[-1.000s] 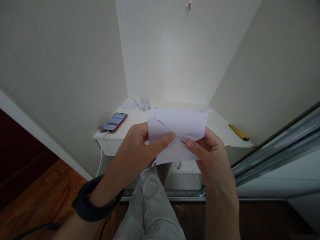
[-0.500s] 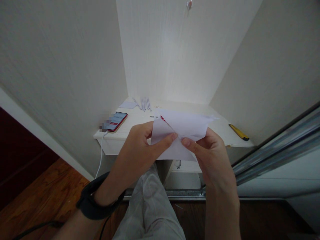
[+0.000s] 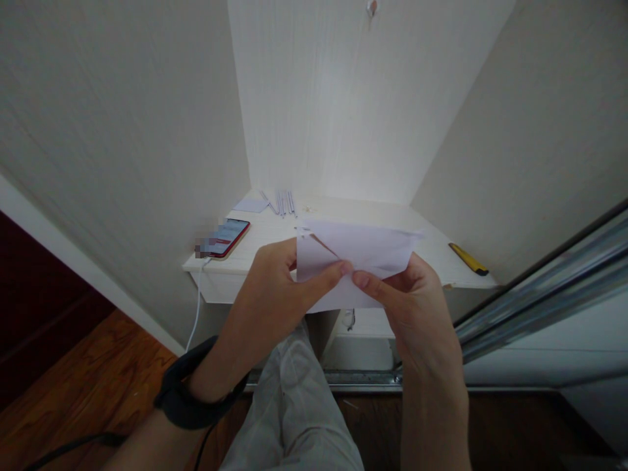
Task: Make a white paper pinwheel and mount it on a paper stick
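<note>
A: Setting: narrow white-panelled alcove, a pale desktop [image 3: 275,252] set into it, dark wood floor [image 3: 98,366] below.

B: Nearest the camera?

A: A knee in light grey trousers [image 3: 294,405]. Left wrist carries a black band [image 3: 189,399] with a cable trailing off it.

B: Hands?

A: Both closed on one sheet of white paper [image 3: 366,245], folded and held in the air over the desk's front edge. Left hand [image 3: 272,297]: thumb pressed flat on the near face, fingers curled behind. Right hand [image 3: 417,307]: same pinch. The two thumb tips nearly meet at a diagonal crease.

B: How would the sheet handle?

A: Judgement: very light, limp across the open span, stiffer along the folds. Tears and crumples easily; a small ragged nick shows at the upper left corner. Best held at the layered folds, pinched between thumb and fingers as here, not by a loose single edge.

B: Further back?

A: On the desktop, left: a red smartphone [image 3: 226,238], screen lit, a white charging cable [image 3: 197,307] hanging off the edge. Behind it a flat slip of paper [image 3: 251,205] and several thin pale rods [image 3: 284,203] side by side; cannot tell what they are. Far right edge: a yellow utility knife [image 3: 468,259]. A metal sliding-door rail [image 3: 540,291] runs along the right.
</note>
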`<state>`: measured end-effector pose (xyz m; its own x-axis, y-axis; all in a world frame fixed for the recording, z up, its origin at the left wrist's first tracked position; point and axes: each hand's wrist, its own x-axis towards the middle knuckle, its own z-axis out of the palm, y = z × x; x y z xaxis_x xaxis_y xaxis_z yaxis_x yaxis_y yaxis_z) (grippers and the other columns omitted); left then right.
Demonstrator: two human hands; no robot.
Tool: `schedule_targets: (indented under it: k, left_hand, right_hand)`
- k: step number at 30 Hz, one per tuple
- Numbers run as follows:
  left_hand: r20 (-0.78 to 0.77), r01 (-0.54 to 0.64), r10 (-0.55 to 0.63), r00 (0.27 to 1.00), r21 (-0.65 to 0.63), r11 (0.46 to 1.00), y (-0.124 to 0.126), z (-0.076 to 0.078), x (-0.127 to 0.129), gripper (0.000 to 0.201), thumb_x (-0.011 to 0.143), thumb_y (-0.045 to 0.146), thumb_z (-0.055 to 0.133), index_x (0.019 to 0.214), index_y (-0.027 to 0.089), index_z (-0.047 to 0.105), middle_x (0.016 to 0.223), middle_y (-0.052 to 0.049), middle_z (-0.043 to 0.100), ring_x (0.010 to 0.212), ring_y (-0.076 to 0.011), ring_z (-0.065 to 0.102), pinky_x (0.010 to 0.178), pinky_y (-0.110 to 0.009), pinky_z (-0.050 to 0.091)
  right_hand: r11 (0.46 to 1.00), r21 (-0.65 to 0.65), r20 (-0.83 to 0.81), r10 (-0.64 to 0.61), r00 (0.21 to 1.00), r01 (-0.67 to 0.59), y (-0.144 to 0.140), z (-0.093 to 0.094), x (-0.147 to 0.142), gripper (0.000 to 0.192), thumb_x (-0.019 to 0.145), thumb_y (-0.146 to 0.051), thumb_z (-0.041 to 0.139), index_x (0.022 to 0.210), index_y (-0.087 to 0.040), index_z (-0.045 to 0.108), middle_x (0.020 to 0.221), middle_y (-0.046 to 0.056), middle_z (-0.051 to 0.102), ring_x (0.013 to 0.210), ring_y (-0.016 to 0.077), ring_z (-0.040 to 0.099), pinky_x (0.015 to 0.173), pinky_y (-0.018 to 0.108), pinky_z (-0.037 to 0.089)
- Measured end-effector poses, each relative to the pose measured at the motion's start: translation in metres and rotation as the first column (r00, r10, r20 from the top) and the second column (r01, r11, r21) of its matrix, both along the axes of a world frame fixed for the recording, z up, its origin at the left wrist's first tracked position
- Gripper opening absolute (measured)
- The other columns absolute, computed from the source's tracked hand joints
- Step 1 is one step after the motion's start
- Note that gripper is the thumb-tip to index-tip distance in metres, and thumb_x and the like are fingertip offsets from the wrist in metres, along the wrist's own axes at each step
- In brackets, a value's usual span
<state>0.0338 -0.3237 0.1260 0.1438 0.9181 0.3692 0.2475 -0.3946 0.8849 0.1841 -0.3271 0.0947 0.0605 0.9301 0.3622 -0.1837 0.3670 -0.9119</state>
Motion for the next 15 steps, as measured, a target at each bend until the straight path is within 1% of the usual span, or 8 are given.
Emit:
schedule_targets:
  k: [2,7,9,15]
  left_hand:
    - [-0.029,-0.022,0.022,0.999,0.003,1.0,0.0004,0.0001,-0.0002,0.018,0.073,0.034,0.064,0.076,0.018,0.072,0.077,-0.002,0.072,0.067,-0.017,0.063,0.058,-0.024,0.05]
    - [-0.069,-0.087,0.084,0.994,-0.039,0.995,0.0004,-0.0022,-0.0001,0.023,0.072,0.036,0.064,0.077,0.015,0.071,0.072,-0.003,0.07,0.06,-0.0153,0.061,0.049,-0.021,0.047]
    - [-0.08,-0.101,0.098,0.992,-0.031,0.994,0.0004,-0.0031,-0.0002,0.023,0.072,0.037,0.063,0.075,0.015,0.071,0.068,-0.002,0.069,0.057,-0.0146,0.06,0.046,-0.021,0.046]
    - [-0.078,-0.055,0.053,0.996,-0.023,0.998,0.0019,-0.0035,-0.0014,0.023,0.072,0.036,0.062,0.079,0.016,0.071,0.072,-0.003,0.07,0.059,-0.0148,0.061,0.049,-0.021,0.047]
  right_hand:
    - [1.0,0.006,-0.003,0.005,1.0,-0.005,-0.0009,0.0007,-0.0007,0.038,0.065,-0.029,0.076,0.101,-0.027,0.066,0.1,0.001,0.07,0.094,0.0227,0.065,0.082,0.042,0.056]
    - [0.999,0.027,-0.006,0.021,1.0,-0.021,-0.0021,-0.0001,0.0015,0.029,0.07,-0.03,0.072,0.099,-0.027,0.066,0.101,0.001,0.07,0.094,0.0213,0.065,0.081,0.037,0.056]
    - [0.999,0.035,0.003,0.016,1.0,-0.016,-0.0024,-0.001,0.0019,0.026,0.073,-0.03,0.069,0.099,-0.028,0.066,0.1,0.001,0.07,0.093,0.0209,0.065,0.08,0.036,0.056]
    - [0.997,0.059,0.034,-0.049,0.998,0.047,-0.0023,-0.0028,-0.0017,0.027,0.075,-0.032,0.067,0.101,-0.027,0.065,0.101,0.001,0.07,0.092,0.0209,0.065,0.076,0.035,0.056]
